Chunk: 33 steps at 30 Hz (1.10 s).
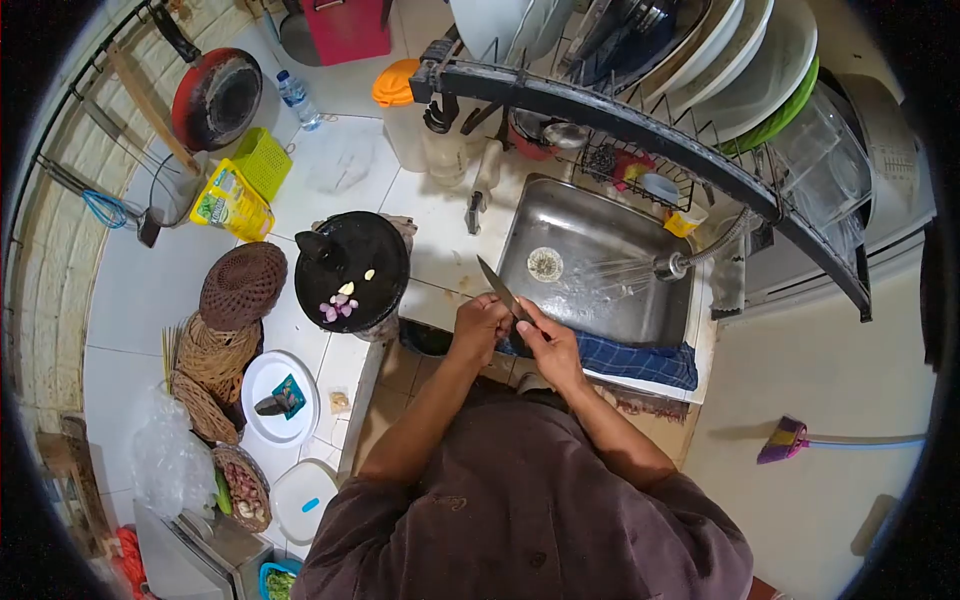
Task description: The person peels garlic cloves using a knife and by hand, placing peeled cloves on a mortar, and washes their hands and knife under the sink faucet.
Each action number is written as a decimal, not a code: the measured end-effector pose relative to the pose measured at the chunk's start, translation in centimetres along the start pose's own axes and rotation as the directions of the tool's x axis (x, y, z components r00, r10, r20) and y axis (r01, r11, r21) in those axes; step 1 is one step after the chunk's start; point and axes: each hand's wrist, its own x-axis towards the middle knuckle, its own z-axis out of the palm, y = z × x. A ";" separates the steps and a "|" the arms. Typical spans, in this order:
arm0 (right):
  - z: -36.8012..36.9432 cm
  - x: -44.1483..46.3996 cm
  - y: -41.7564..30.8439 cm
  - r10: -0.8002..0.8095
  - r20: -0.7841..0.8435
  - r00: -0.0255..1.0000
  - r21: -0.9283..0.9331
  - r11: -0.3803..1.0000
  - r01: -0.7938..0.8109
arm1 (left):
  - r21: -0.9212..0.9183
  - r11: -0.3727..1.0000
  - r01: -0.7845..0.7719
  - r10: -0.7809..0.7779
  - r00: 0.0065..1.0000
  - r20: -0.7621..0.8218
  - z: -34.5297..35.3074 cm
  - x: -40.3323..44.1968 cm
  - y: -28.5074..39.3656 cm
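My right hand (552,348) grips a kitchen knife (497,283) by its dark handle, its blade pointing up and left in front of the sink's near edge. Close beside it, my left hand (480,328) is closed with the fingertips pressed together; whatever is in them is hidden or too small to name. To the left sits a black stone mortar (375,255), holding peeled shallots (339,307), a few garlic cloves (347,288) and a dark pestle (315,246).
Water sprays from a flexible faucet (672,265) into the steel sink (625,330). A blue checked cloth (635,361) lies along its front edge. Above hangs a dish rack (640,95) with plates. A white plate (254,420) and a basket of shallots and garlic (243,485) stand left.
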 end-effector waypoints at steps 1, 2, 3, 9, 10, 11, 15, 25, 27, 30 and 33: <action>0.0 0.0 -0.1 0.044 0.005 0.999 0.030 0.999 -0.044 | -0.014 1.000 -0.009 0.009 1.000 0.007 -0.1 0.2 -0.3; 0.0 0.0 -0.2 0.086 0.011 0.996 0.061 0.994 -0.087 | -0.028 0.999 -0.018 0.019 1.000 0.014 -0.2 0.4 -0.7; 0.1 0.1 -0.4 0.096 -0.003 0.995 0.067 0.993 -0.096 | -0.042 0.999 -0.029 0.030 0.999 0.021 -0.3 0.6 -0.9; 0.9 0.4 0.1 0.073 -0.055 0.996 0.099 0.993 -0.068 | -0.112 0.994 -0.016 0.010 0.999 -0.052 0.5 0.1 -0.6; 0.8 0.5 -0.3 0.128 -0.027 0.991 0.157 0.980 -0.122 | -0.112 0.994 -0.019 0.013 0.998 -0.056 0.2 0.2 -0.9; 0.7 0.6 -0.8 0.179 0.004 0.984 0.214 0.961 -0.176 | -0.111 0.994 -0.023 0.017 0.998 -0.059 -0.2 0.4 -1.3; 0.4 1.0 -2.6 0.327 0.066 0.943 0.332 0.884 -0.329 | -0.084 0.994 -0.069 0.065 0.996 -0.053 -0.3 0.5 -1.0; 0.6 2.5 -2.7 0.361 0.154 0.920 0.593 0.711 -0.378 | -0.153 0.983 -0.101 0.089 0.992 -0.088 0.9 0.8 -0.5; 0.2 2.7 -2.9 0.328 0.182 0.927 0.613 0.700 -0.368 | -0.279 0.960 0.020 -0.015 1.000 0.023 0.2 1.3 0.6; -0.4 2.8 -2.9 0.269 0.228 0.936 0.576 0.737 -0.352 | -0.302 0.953 0.035 -0.019 0.998 0.058 -0.4 0.9 1.4; -0.6 2.9 -2.9 0.222 0.285 0.932 0.525 0.778 -0.346 | -0.272 0.961 0.046 -0.052 0.999 -0.016 -0.8 1.3 1.4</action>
